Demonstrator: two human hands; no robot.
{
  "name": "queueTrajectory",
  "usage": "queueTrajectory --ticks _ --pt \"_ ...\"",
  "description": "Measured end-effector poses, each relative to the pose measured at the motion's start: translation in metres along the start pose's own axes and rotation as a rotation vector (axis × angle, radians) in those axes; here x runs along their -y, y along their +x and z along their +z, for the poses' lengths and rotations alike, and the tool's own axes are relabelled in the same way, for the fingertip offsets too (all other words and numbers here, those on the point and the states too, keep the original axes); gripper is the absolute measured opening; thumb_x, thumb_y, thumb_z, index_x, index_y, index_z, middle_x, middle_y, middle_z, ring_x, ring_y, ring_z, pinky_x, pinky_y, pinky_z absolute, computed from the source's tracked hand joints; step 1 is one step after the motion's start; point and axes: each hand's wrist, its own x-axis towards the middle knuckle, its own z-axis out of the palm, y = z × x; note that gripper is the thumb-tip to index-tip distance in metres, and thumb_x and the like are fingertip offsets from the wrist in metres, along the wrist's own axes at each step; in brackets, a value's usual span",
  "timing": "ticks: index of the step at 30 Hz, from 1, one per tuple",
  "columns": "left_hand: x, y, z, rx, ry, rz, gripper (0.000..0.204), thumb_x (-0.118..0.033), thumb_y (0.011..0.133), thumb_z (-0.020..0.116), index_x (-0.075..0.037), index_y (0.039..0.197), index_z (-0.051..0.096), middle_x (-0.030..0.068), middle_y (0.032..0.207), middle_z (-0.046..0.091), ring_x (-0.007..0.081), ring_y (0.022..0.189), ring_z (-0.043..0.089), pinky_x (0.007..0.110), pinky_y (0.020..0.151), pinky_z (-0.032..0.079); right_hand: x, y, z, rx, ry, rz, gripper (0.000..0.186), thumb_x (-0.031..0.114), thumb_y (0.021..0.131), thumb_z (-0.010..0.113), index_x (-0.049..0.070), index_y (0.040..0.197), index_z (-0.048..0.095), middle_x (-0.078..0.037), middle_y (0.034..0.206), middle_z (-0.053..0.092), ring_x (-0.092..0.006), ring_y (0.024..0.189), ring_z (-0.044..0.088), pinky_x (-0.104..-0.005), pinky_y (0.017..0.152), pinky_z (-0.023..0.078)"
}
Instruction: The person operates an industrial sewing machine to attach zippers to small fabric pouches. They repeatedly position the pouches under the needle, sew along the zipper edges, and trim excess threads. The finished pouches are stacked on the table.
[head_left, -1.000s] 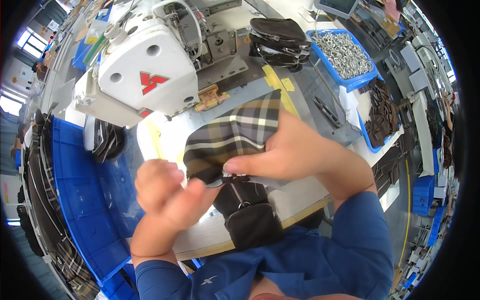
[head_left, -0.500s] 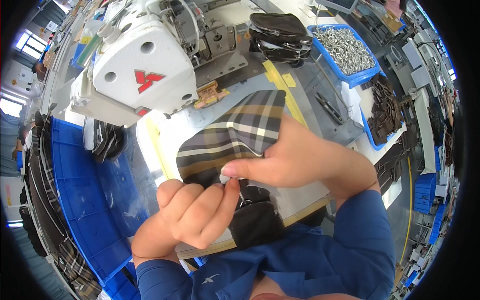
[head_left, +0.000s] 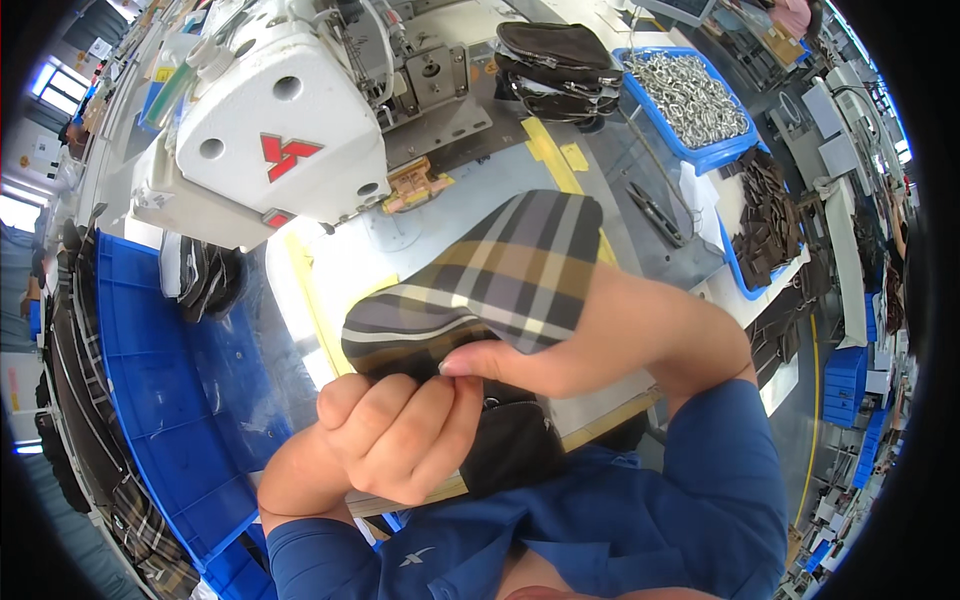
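Observation:
A plaid cloth piece (head_left: 500, 265) in grey, tan, black and white is spread over the back of my right hand (head_left: 585, 345). My right thumb presses on its near edge, and the other fingers are hidden under the cloth. Against that thumb tip, my left hand (head_left: 405, 435) is closed in a fist-like pinch at the same edge. What lies between the pinching fingertips is hidden. Just below hangs a black fabric pouch (head_left: 515, 447) with a bit of metal zipper at its top. It seems joined to the plaid cloth, but my hands cover the join.
A white sewing machine (head_left: 290, 130) stands beyond my hands at the left. Stacked dark pouches (head_left: 560, 70), a blue tray of metal rings (head_left: 690, 100), brown strips (head_left: 768, 220) and black snips (head_left: 655, 215) lie to the right. A large blue bin (head_left: 160, 380) borders the left.
The plaid cloth's far corner has swung to the right and slightly nearer with my right hand. A pale bit seen between the fingertips is now mostly covered. My left hand has hardly moved.

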Motion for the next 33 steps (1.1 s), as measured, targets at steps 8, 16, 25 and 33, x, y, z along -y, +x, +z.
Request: queueTrajectory --ticks 8,16,25,33 --pt "-0.011 -0.004 -0.009 0.130 0.041 0.029 0.031 0.001 0.072 0.083 -0.007 0.101 0.076 0.0018 0.102 0.061 0.0180 0.084 0.058 0.034 0.069 0.040 -0.001 0.001 0.003 -0.080 -0.015 -0.054 0.039 0.020 0.093 0.076 0.004 0.128 0.065 -0.019 0.122 0.066 -0.0448 0.113 0.058 -0.0513 0.102 0.045" --pt "-0.009 -0.012 -0.013 0.093 -0.007 0.053 0.027 0.001 0.075 0.083 -0.007 0.100 0.075 0.0034 0.100 0.062 0.0183 0.087 0.061 0.033 0.069 0.041 0.003 0.012 0.007 -0.050 0.280 0.167 0.032 0.013 0.087 0.078 0.002 0.116 0.068 -0.018 0.107 0.069 -0.0429 0.099 0.063 -0.0477 0.091 0.050" --pt "0.008 -0.013 0.001 -0.051 -0.164 0.136 0.028 0.010 0.073 0.080 0.002 0.099 0.073 0.0084 0.093 0.066 0.0277 0.099 0.072 0.034 0.070 0.048 -0.001 0.012 0.013 -0.123 0.296 0.179 0.033 0.011 0.086 0.079 0.000 0.115 0.067 -0.020 0.105 0.071 -0.0393 0.096 0.067 -0.0444 0.086 0.053" --pt "0.023 -0.006 -0.005 -0.141 -0.192 0.034 0.024 0.007 0.072 0.080 0.008 0.094 0.072 0.0077 0.086 0.059 0.0282 0.082 0.074 0.034 0.062 0.047 0.020 0.006 -0.005 -0.193 0.424 0.302 0.075 0.002 0.085 0.081 0.001 0.153 0.048 -0.010 0.133 0.068 -0.0146 0.098 0.068 -0.0324 0.087 0.052"
